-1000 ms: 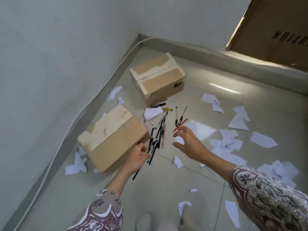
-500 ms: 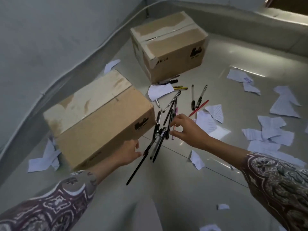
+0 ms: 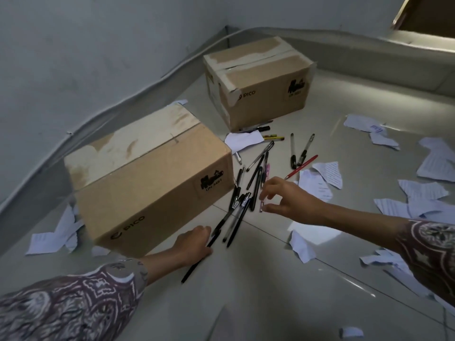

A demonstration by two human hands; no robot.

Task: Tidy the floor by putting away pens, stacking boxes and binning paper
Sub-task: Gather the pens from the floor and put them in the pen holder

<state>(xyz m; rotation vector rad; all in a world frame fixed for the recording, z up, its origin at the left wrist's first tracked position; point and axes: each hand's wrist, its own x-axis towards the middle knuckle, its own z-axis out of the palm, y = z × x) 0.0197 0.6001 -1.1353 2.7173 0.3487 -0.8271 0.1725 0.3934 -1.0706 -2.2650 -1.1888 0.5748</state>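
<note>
So from the head cam: the pens [image 3: 248, 193] are scattered in a loose pile around the middle of the frame, on the grey tile floor [image 3: 246, 279], just right of the near cardboard box [image 3: 147, 178]. A second box [image 3: 258, 82] sits further up, center-top, close to the corner of the wall [image 3: 98, 45]. A red pen [image 3: 301, 166] lies a bit apart, right of the pile.

Left hand [image 3: 194, 243] is low, center-left, just beside the near box's bottom edge, fingers curled around a long black pen [image 3: 197, 262] that sticks out toward the bottom of the frame.

Right hand [image 3: 283, 196] is center-right, right over the pile, thumb and forefinger pinching a small pink pen [image 3: 263, 203], other fingers loosely spread.

Torn paper scraps [image 3: 418, 200] are all over the right side, plus a few at lower left by the near box [image 3: 56, 232].
</note>
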